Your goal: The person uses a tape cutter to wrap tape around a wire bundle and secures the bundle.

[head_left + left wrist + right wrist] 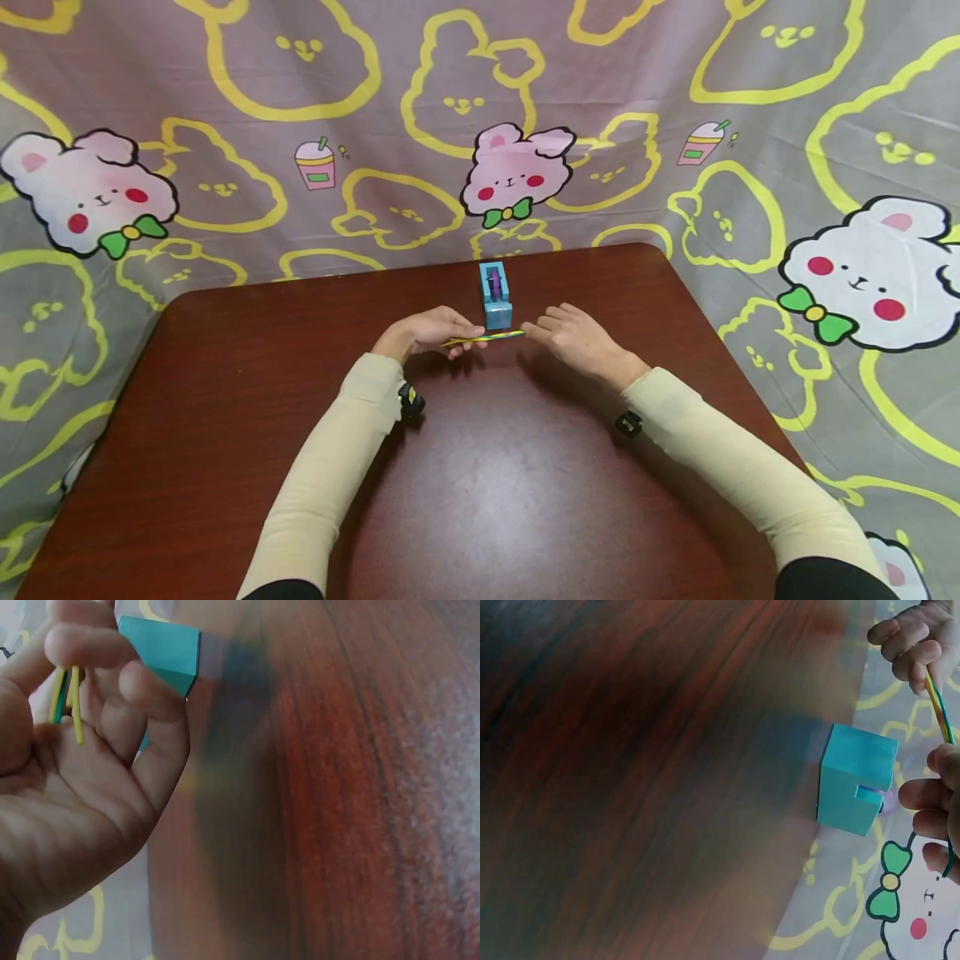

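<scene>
A thin bundle of yellow, green and blue strands [504, 336], like wires or cords, stretches between both hands above the table. My left hand [435, 329] pinches its left part, and short strand ends [78, 712] poke out below the fingers in the left wrist view. Its other end is pinched by my right hand [573, 340]; a dark green tip hangs under those fingers in the right wrist view. Just beyond the hands stands a light blue tape dispenser [498, 315] with a purple wheel, touched by neither hand.
The dark reddish-brown wooden table [480, 500] has rounded far corners. Behind it and along its sides hangs a grey cloth [420, 142] with yellow outlines and white rabbit faces.
</scene>
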### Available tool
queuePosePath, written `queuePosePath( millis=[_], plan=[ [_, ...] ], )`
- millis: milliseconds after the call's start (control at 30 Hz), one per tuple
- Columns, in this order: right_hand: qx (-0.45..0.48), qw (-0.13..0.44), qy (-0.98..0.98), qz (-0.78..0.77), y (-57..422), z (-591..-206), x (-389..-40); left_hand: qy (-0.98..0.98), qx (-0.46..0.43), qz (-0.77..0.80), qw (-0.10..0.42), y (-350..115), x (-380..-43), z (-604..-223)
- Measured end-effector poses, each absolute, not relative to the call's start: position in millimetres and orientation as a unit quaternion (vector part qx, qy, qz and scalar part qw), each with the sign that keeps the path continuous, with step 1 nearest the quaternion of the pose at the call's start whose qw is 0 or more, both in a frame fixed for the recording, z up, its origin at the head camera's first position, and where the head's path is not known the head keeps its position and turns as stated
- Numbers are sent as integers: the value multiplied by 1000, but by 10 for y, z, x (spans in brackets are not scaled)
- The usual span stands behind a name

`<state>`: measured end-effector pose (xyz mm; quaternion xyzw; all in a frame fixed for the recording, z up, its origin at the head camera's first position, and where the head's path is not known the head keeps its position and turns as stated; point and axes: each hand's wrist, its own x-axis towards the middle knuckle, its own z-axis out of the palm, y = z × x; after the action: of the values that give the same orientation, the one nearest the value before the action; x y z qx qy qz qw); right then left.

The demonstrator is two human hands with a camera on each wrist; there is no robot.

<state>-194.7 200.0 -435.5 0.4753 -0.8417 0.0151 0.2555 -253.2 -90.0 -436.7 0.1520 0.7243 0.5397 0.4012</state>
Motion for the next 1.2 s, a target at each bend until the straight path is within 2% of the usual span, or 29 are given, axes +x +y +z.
queuePosePath(
  millis=[300,500,633,733,900,1033,1200],
  plan=[
    [483,236,-843,1,1972,-4205,-1974,775,163,526,310,-876,-2408,-4262],
    [469,166,-866,47,1935,-4103,-2030,820,155,500,230,-882,-2313,-4187],
    [437,71,-882,163,1926,-4029,-2091,829,154,508,177,-865,-2253,-4158],
    [408,-24,-876,255,1924,-3972,-2158,833,174,509,128,-859,-2214,-4167],
    [350,-191,-831,388,1943,-3945,-2338,847,265,461,1,-878,-2186,-4244],
    [263,-308,-773,488,1974,-4087,-2509,840,318,429,-92,-887,-2180,-4310],
    [151,-435,-662,591,1987,-4394,-2627,827,338,426,-139,-869,-2161,-4353]
  ],
)
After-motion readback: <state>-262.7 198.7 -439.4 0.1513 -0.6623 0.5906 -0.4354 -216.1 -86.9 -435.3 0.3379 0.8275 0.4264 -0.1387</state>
